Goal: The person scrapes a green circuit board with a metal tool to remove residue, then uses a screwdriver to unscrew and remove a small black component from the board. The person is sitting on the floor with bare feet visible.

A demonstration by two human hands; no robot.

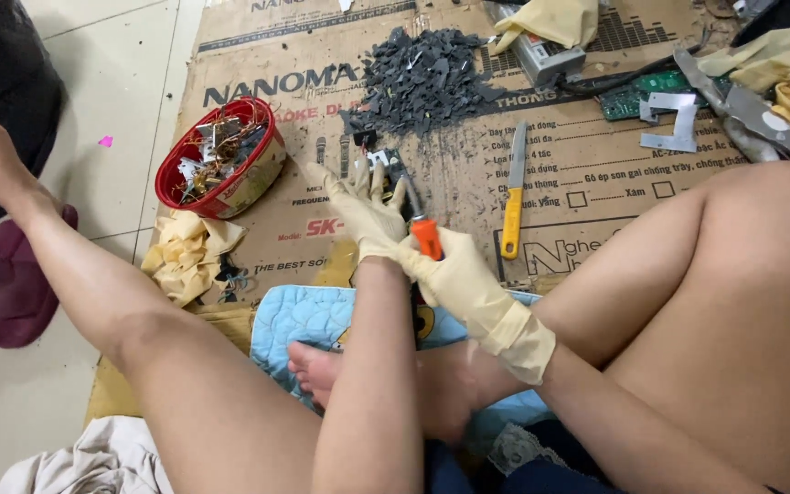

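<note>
Gloved R hand (445, 274) is clamped on my orange-handled screwdriver (425, 236), tip down on a small dark component (386, 165) on the cardboard sheet (560, 183). L hand (363, 206), fingers spread, presses flat on that component. Grey chip pile (422, 78) lies just beyond; red bowl (221, 160) w/ scrap sits to the left.

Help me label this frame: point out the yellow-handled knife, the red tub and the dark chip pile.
Yellow-handled knife (511, 222), head view, on its handle.
Red tub (172, 167), head view, on its left rim.
Dark chip pile (422, 78), head view, on its middle.
</note>
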